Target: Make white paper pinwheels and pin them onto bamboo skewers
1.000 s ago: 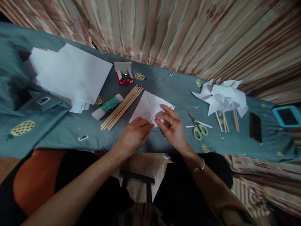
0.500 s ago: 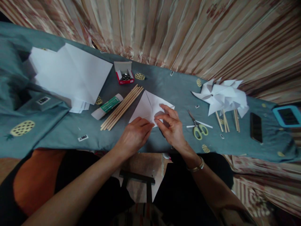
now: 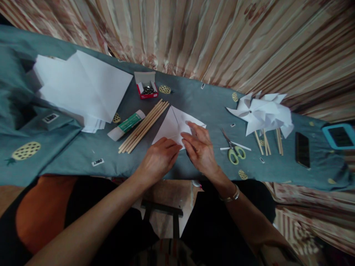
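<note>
A folded white paper sheet [image 3: 173, 125] lies on the teal cloth-covered table [image 3: 83, 155] in front of me. My left hand [image 3: 158, 159] rests on its near corner, fingers pressing it down. My right hand [image 3: 200, 149] lies flat on the paper's right part, fingers spread over the fold. Just left of the paper lies a bundle of wooden sticks [image 3: 144, 126]. Green-handled scissors [image 3: 233, 151] sit to the right of my right hand.
A glue stick [image 3: 126, 125] and a red box of pins [image 3: 146, 88] lie left of centre, a stack of white paper [image 3: 83, 87] far left. Finished paper pinwheels [image 3: 262, 112] on sticks, a dark phone [image 3: 301, 149] and a blue-framed object [image 3: 338, 136] lie right. A curtain hangs behind.
My right hand has flattened onto the paper, where earlier its fingers pinched the fold. My left hand has stayed put.
</note>
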The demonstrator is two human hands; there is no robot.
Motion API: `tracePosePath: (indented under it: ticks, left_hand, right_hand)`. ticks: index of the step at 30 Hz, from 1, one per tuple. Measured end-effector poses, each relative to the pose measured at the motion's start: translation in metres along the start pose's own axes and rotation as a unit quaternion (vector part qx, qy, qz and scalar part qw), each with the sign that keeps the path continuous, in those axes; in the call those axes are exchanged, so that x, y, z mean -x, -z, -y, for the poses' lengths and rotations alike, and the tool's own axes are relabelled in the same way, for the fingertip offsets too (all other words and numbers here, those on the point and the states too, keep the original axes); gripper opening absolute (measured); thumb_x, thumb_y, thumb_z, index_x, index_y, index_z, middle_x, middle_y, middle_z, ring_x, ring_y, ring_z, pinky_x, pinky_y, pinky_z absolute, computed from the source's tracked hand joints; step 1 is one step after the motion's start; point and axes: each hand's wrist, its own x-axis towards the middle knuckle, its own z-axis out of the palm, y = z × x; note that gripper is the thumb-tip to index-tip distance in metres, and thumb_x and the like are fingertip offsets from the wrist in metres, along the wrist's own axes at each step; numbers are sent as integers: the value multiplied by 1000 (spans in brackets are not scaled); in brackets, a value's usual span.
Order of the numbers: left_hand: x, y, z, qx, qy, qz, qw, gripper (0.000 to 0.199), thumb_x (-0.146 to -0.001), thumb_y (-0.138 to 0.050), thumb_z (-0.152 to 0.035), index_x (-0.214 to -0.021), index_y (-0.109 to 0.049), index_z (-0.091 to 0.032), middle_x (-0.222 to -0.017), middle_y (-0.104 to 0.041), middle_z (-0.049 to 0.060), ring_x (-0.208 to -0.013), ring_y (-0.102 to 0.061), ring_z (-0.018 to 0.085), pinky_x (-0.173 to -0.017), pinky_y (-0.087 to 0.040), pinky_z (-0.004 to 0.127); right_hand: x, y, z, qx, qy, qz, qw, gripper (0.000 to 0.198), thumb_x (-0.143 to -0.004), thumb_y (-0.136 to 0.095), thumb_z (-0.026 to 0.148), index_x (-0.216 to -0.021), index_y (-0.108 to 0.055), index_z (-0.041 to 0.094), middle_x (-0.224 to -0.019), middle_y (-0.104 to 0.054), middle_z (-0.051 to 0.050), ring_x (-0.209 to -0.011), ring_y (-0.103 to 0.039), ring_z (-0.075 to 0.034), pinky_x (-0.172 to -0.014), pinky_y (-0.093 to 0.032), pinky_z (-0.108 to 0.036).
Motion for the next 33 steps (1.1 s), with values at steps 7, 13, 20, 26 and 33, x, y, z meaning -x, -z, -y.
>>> tracePosePath:
  ticks: [7,13,20,26,33]
  left_hand:
    - [-1,1,0,-10,-11,-6,1000,16,-92,-55,-13,-97,-70,-14,-89,-72,7,-84,-64,22,-76,-57,36]
    - [1,1,-2,-14,0,5,1000,18,-92,-53,-12,-99,-69,-15,-91,-70,7,-87,-64,21,-78,-57,36]
    - [0,1,-3,-10,5,-6,1000,20,-92,-49,-12,-99,-68,-12,-97,-65,10,-86,-65,19,-77,-58,31]
    - [0,2,-1,-16,-9,-3,1000,18,-91,-52,-12,-100,-67,-11,-96,-65,10,-86,-65,21,-78,-58,34]
    - [-2,7,-1,-15,-10,10,1000,19,-92,-51,-12,-101,-68,-12,-99,-66,11,-88,-66,21,-80,-59,35]
  right_hand:
    - [4,-3,4,35,26,27,999,34,-96,-41,14,-121,-62,22,-149,-47,-9,-141,-38,-26,-116,-37,-51]
    - [8,-7,5,75,44,44,995,41,-95,-39,9,-131,-54,21,-151,-45,-10,-143,-35,-27,-116,-36,-52]
    - [9,-5,8,84,30,64,994,43,-93,-42,9,-131,-57,22,-150,-47,-10,-141,-38,-29,-114,-38,-53]
    - [1,14,-5,15,9,28,999,48,-96,-35,16,-142,-48,25,-148,-50,-7,-139,-43,-23,-115,-38,-51]
    - [-21,18,-46,42,-50,1,998,47,-98,-39,32,-141,-49,16,-144,-55,-14,-137,-47,-29,-114,-39,-53]
